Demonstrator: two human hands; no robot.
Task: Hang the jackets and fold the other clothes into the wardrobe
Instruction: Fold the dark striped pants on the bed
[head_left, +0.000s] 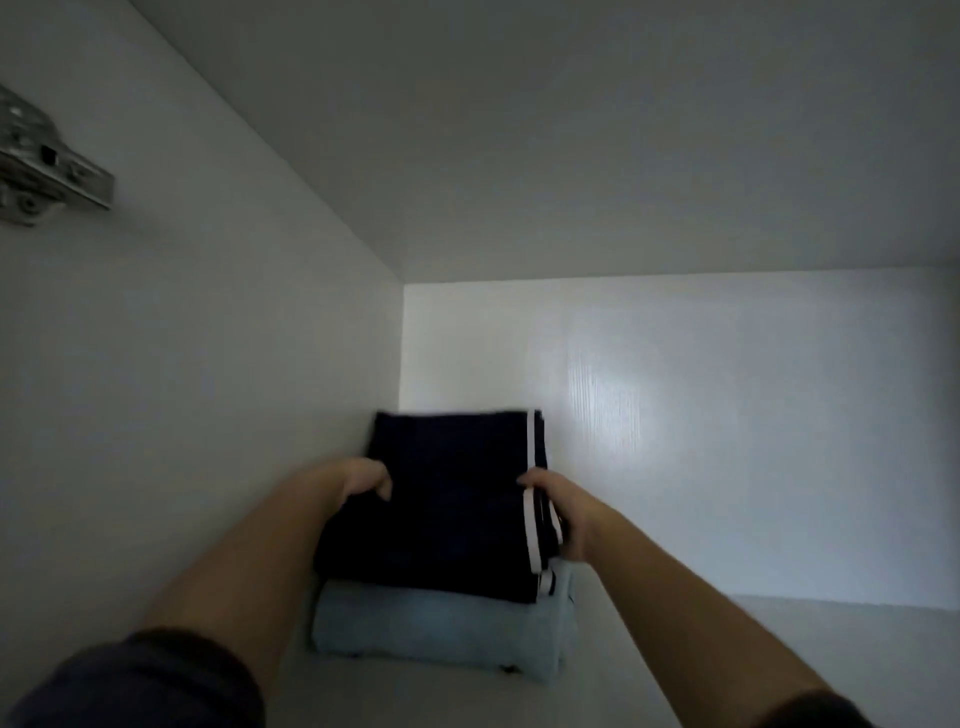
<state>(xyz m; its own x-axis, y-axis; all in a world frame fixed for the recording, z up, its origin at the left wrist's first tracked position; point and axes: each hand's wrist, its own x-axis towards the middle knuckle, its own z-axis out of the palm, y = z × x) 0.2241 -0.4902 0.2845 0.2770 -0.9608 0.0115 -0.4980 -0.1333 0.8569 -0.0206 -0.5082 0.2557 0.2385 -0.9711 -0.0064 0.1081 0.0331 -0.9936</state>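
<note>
A soft, folded navy garment (452, 504) with white side stripes lies atop a folded pale-blue cloth (436, 634) on the smooth white shelf (779, 649); left hand (363, 478) and right hand (558, 512) grip its opposite edges.

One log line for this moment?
dark folded garment: atop light blue folded garment | left hand: grips its left edge | right hand: grips its striped right edge | place: wardrobe shelf

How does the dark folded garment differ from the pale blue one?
The dark garment is navy with white stripes; the pale blue garment is plain. The dark garment lies on top, the pale blue garment beneath. The left hand and right hand grip the dark garment, not the pale blue garment. Both are folded.
</note>
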